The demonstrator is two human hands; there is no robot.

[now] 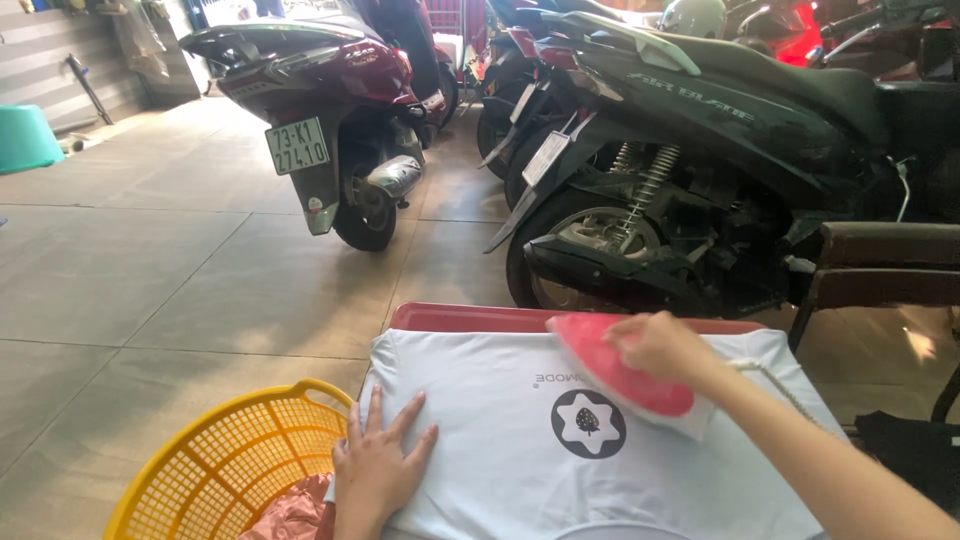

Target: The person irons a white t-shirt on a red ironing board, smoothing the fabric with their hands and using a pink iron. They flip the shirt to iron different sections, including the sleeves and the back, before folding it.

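Ironing is under way: the right hand [660,345] grips a red-and-white iron [625,380] on the white printed T-shirt [520,440] at lower centre, on the red-edged surface [450,317]; the left hand [378,465], fingers spread, presses it flat. Smoothing likely needs steady strokes.

A home's tiled garage or parking porch. Parked scooters [700,150] crowd the tiled floor [150,270]. A yellow laundry basket [230,450] sits nearby.

head view — looks down, forward | close over white shirt [560,440] | scooters [690,150] beyond
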